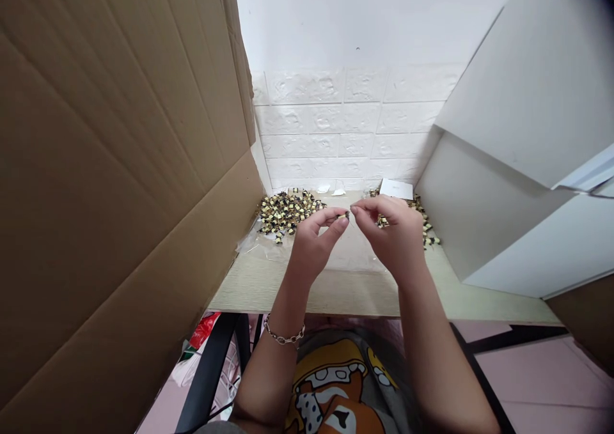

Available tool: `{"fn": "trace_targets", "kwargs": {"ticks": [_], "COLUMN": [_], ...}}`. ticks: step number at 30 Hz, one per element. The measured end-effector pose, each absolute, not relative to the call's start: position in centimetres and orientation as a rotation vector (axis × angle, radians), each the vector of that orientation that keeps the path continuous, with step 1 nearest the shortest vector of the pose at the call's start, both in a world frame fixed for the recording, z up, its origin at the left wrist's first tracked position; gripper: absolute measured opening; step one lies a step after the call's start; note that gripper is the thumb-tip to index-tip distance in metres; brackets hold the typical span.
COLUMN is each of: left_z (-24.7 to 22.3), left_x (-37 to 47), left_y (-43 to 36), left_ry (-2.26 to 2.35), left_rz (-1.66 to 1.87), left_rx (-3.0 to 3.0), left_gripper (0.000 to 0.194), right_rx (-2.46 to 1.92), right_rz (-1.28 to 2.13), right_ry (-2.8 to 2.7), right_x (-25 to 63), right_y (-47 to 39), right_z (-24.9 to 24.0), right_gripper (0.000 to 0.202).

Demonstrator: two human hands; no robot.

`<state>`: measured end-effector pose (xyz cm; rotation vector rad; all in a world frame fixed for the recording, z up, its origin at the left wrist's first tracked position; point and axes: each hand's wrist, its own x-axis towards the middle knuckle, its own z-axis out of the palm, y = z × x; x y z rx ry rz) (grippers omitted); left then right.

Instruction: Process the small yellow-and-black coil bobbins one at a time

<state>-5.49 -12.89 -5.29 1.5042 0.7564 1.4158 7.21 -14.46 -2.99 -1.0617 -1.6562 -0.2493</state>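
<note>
My left hand (316, 239) pinches a small yellow-and-black component (342, 216) between thumb and forefinger, above the middle of the table. It looks like a tiny wound coil or transformer. Just to its right, the thumb and forefinger of my right hand (391, 226) are pressed together. A fine wire seems to run near these fingertips, but it is too thin to tell whether they grip it. A large pile of similar components (288, 213) lies beyond my left hand. Another pile (428, 232) is partly hidden behind my right hand.
Clear plastic sheeting (357, 255) covers part of the pale wooden table (364, 293). A tall cardboard panel (119, 165) walls the left side, and white panels (489, 197) stand on the right. At the back are a white card (396, 188) and a brick-patterned wall (326, 121).
</note>
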Motion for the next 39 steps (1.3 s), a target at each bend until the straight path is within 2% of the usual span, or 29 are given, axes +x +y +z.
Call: {"fn": "trace_targets", "kwargs": {"ticks": [20, 33, 39], "left_z": [-6.3, -6.1, -6.1], "left_x": [-4.8, -4.0, -3.6], "left_y": [-11.7, -11.6, -11.6], "left_ry": [0.461, 0.441, 0.443], "left_rz": [1.121, 1.060, 1.077], "left_rx": [0.751, 0.607, 0.631], "left_gripper": [0.012, 0.014, 0.015], "right_rx": [-1.067, -1.112, -1.121], "right_rz": [-0.558, -0.728, -0.620], "right_ry": [-1.707, -1.756, -1.755], "right_x": [7.2, 7.7, 7.7], "right_y": [-13.2, -12.8, -12.6], "right_z": [-5.0, -5.5, -5.6], "right_gripper": [0.012, 0.016, 0.016]}}
